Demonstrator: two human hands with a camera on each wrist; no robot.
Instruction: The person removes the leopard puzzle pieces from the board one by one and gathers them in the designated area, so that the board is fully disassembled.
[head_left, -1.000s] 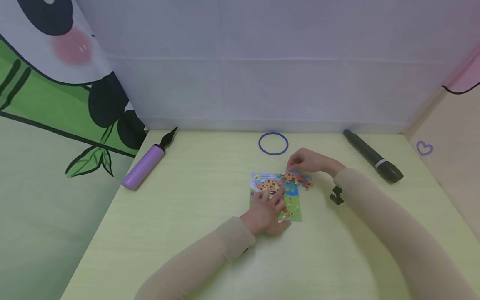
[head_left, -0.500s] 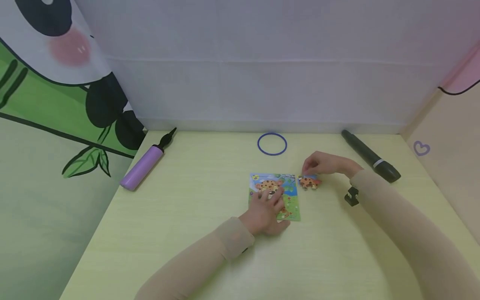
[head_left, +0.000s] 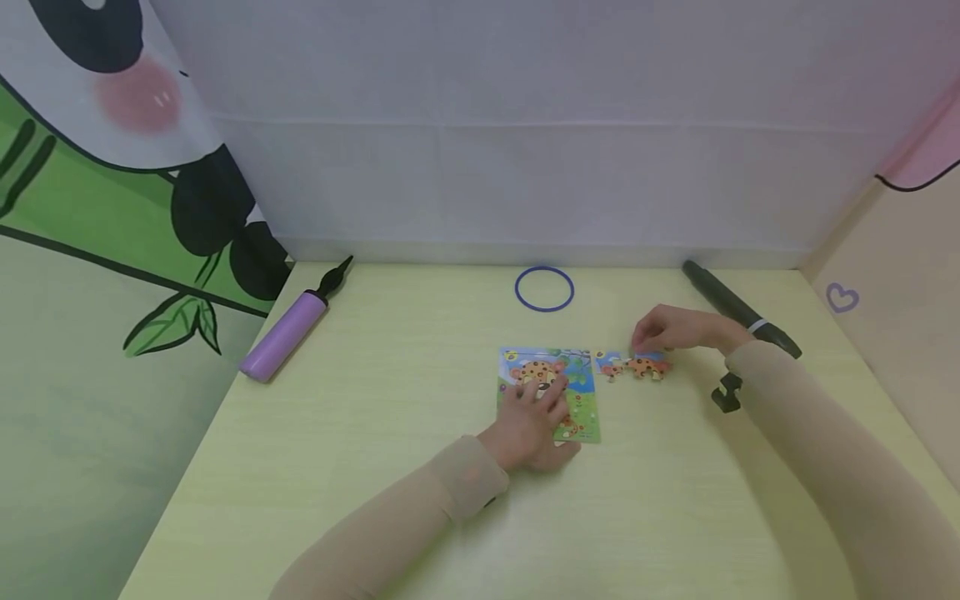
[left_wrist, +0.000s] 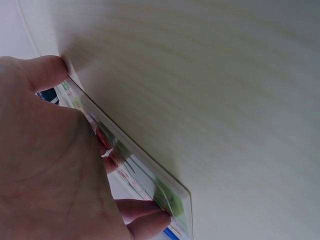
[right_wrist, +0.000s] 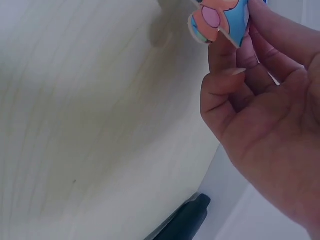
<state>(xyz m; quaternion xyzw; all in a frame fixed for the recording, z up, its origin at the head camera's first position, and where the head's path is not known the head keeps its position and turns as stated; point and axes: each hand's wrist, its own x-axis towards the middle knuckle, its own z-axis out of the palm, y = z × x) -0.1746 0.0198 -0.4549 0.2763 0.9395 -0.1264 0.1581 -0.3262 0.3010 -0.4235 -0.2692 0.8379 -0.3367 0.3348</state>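
Observation:
My left hand (head_left: 531, 423) rests with spread fingers on a picture card (head_left: 583, 408) showing a spotted animal on green and blue. In the left wrist view the card's edge (left_wrist: 140, 152) lies along the table under that palm. My right hand (head_left: 678, 327) pinches a puzzle piece (head_left: 648, 367) with orange spotted print, to the right of the card. The right wrist view shows this puzzle piece (right_wrist: 235, 20) between thumb and fingers, raised off the table. Another small puzzle piece (head_left: 609, 367) lies between the card and the held one.
A purple hand pump (head_left: 288, 335) with a black nozzle lies at the left edge. A blue ring (head_left: 545, 289) lies behind the card. At the back right is a black microphone-like object (head_left: 720, 292), partly behind the right wrist. A pale wall (head_left: 480, 183) rises behind the table (head_left: 360, 400).
My right hand has carried the spotted puzzle piece rightward off the card's upper right corner. The small piece beside the card has come into view. My left hand has stayed in place.

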